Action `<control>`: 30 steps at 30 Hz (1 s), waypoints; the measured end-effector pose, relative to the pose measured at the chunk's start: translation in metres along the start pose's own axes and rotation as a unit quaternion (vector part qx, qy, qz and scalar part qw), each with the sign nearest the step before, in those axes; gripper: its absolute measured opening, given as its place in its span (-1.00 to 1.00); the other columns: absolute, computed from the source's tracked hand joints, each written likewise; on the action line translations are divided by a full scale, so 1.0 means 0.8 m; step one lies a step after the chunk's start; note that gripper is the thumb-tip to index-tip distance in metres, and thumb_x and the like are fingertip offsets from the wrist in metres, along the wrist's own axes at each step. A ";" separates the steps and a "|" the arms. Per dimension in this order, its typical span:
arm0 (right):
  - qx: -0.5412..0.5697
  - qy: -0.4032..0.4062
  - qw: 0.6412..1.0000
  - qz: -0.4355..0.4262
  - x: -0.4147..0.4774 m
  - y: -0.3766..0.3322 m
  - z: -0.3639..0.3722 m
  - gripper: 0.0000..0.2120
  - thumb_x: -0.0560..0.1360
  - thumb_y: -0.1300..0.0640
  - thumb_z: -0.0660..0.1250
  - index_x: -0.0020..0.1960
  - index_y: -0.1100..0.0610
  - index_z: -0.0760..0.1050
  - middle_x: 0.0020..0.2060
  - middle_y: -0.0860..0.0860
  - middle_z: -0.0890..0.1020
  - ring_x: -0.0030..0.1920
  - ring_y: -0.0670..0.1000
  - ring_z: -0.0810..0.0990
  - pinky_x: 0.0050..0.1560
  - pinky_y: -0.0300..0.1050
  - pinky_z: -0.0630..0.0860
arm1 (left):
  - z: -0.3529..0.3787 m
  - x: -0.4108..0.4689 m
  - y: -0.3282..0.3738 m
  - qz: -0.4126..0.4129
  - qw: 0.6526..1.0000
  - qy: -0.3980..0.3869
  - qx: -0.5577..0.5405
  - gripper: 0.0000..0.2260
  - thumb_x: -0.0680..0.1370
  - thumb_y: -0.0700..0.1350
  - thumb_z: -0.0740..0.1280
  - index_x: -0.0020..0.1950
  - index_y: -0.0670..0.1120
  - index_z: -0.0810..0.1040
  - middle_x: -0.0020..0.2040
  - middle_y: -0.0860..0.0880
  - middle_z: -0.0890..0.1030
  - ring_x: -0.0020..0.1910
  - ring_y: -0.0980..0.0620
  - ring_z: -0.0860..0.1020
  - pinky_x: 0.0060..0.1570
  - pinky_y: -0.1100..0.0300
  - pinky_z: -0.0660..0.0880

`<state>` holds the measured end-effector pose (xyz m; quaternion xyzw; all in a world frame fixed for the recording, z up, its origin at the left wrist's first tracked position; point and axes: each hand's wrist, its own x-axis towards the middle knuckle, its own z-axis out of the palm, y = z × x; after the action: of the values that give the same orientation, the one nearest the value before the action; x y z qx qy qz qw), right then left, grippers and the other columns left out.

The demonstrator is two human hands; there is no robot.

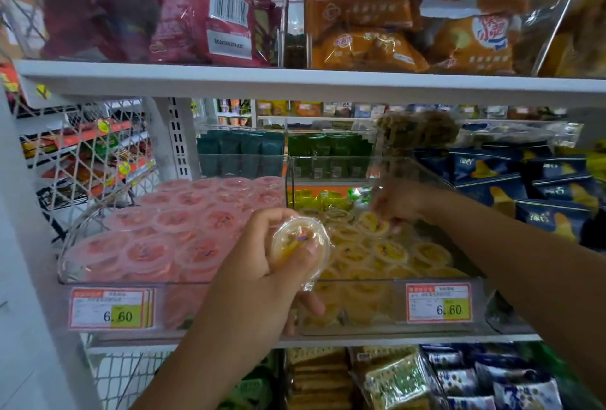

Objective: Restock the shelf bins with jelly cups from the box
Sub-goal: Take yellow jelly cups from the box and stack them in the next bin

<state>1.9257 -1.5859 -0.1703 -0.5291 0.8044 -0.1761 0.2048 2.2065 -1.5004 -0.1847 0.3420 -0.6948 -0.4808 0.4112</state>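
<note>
Left hand [259, 258] grips a yellow cup [300, 242] above near edge of right bin [367, 327]; right hand [398, 201] blurred, grip indeterminate. Advise seating cup flat, lid up.

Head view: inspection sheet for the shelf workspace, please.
Surface: white shelf carries two clear bins side by side.
Job's things: left bin packed with pink jelly cups; right bin partly filled with yellow jelly cups. The box is not in view.
Clutter: nothing seen.
Hands: left hand grips a yellow cup in front of the bins; right hand is down among the yellow cups, too blurred to judge its grip.
Cables: nothing seen.
Surroundings: price tags reading 6.60, snack packets above, blue packets at right, wire mesh at left.
</note>
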 end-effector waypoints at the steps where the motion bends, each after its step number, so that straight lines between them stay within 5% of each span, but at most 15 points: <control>1: -0.011 -0.007 1.000 0.013 0.000 0.001 0.004 -0.72 0.55 0.35 0.26 0.25 0.30 0.49 -0.05 0.22 0.59 -0.34 0.00 0.57 -0.30 -0.20 0.56 | 0.001 0.001 -0.001 0.002 1.000 0.005 0.004 -0.89 0.56 0.01 0.28 0.07 0.19 0.45 -0.31 -0.02 0.67 -0.53 0.07 0.53 -0.51 0.27 0.39; 6: -0.022 -0.028 0.999 0.024 -0.001 0.014 0.006 -0.74 0.53 0.38 0.29 0.21 0.29 0.53 -0.13 0.20 0.59 -0.28 0.02 0.59 -0.36 -0.24 0.58 | 0.005 0.007 -0.003 0.002 1.000 -0.010 0.026 -0.77 0.60 -0.09 0.25 0.17 0.23 0.46 -0.25 0.02 0.67 -0.43 0.01 0.57 -0.36 0.21 0.49; 10: -0.114 0.016 0.991 -0.065 -0.018 0.013 -0.011 -0.72 0.57 0.19 0.29 0.26 0.09 0.55 0.18 0.08 0.59 0.08 0.02 0.58 0.05 -0.16 0.52 | 0.022 0.016 -0.001 0.013 0.999 -0.030 0.039 -0.69 0.60 -0.11 0.29 0.28 0.22 0.42 -0.16 0.12 0.66 -0.28 0.05 0.67 -0.23 0.09 0.63; 12: 0.062 -0.031 0.991 -0.110 -0.042 0.005 -0.033 -0.71 0.56 0.23 0.30 0.27 0.11 0.53 0.14 0.10 0.63 0.11 0.06 0.61 0.10 -0.13 0.56 | 0.037 0.027 0.002 0.027 0.997 -0.027 0.060 -0.60 0.59 -0.11 0.31 0.34 0.25 0.33 -0.16 0.12 0.66 -0.32 0.12 0.66 -0.25 0.17 0.63; 14: 0.231 -0.198 0.943 -0.137 -0.071 -0.003 -0.055 -0.69 0.56 0.29 0.26 0.30 0.21 0.48 0.14 0.19 0.63 0.10 0.11 0.63 0.13 -0.09 0.58 | 0.055 0.045 0.003 0.041 0.996 -0.021 0.077 -0.49 0.58 -0.13 0.33 0.44 0.21 0.24 -0.11 0.14 0.60 -0.33 0.17 0.65 -0.34 0.31 0.58; 16: 0.258 -0.278 0.910 -0.168 -0.089 -0.007 -0.064 -0.68 0.54 0.34 0.26 0.29 0.27 0.48 0.16 0.28 0.60 0.09 0.15 0.62 0.13 -0.04 0.58 | 0.072 0.067 0.004 0.056 0.994 -0.019 0.092 -0.41 0.57 -0.13 0.36 0.50 0.16 0.16 -0.03 0.18 0.54 -0.31 0.19 0.65 -0.37 0.33 0.56; 21: 0.293 -0.181 0.928 -0.142 -0.087 0.007 -0.077 -0.73 0.55 0.41 0.16 0.16 0.28 0.55 0.05 0.27 0.65 -0.01 0.11 0.67 0.05 -0.07 0.62 | 0.102 0.124 0.000 0.045 0.989 -0.026 0.136 -0.39 0.56 -0.13 0.37 0.52 0.06 0.15 0.15 0.06 0.57 -0.41 0.20 0.62 -0.53 0.40 0.45; 24: 0.208 -0.131 0.960 -0.134 -0.074 0.012 -0.074 -0.79 0.54 0.36 0.26 0.13 0.26 0.57 0.01 0.22 0.66 -0.01 0.08 0.66 -0.04 -0.16 0.64 | 0.115 0.149 -0.012 0.029 0.989 -0.049 0.137 -0.32 0.51 -0.09 0.44 0.52 0.01 0.15 0.26 -0.03 0.53 -0.19 0.03 0.68 -0.28 0.13 0.61; 26: 0.076 -0.040 0.987 -0.137 -0.056 0.012 -0.067 -0.85 0.53 0.34 0.32 0.04 0.22 0.62 -0.09 0.16 0.67 -0.12 0.02 0.66 -0.17 -0.23 0.61 | 0.119 0.161 -0.021 0.052 0.962 -0.081 0.256 -0.37 0.49 0.04 0.44 0.47 -0.02 0.23 0.26 -0.03 0.53 0.08 -0.07 0.60 -0.07 0.09 0.54; 28: -0.085 0.025 0.986 -0.144 -0.039 0.010 -0.063 -0.85 0.54 0.27 0.32 0.03 0.18 0.65 -0.05 0.09 0.68 -0.07 0.02 0.65 -0.10 -0.21 0.56 | 0.123 0.167 -0.033 0.094 0.889 -0.147 0.424 -0.48 0.55 0.13 0.33 0.45 0.00 0.30 0.39 -0.04 0.44 0.37 -0.13 0.40 0.23 0.01 0.42; 30: -0.228 0.048 0.963 -0.135 -0.027 0.008 -0.062 -0.81 0.56 0.20 0.30 0.10 0.17 0.63 0.05 0.07 0.66 0.06 0.04 0.60 0.03 -0.19 0.46 | 0.126 0.169 -0.043 0.096 0.812 -0.247 0.520 -0.51 0.63 0.14 0.14 0.54 0.07 0.17 0.59 -0.01 0.08 0.56 -0.13 0.00 0.48 -0.20 0.01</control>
<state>1.9026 -1.5603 -0.1284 -0.6564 0.7533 -0.0391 0.0144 2.0608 -1.5893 -0.2046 0.3062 -0.9486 -0.0737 0.0308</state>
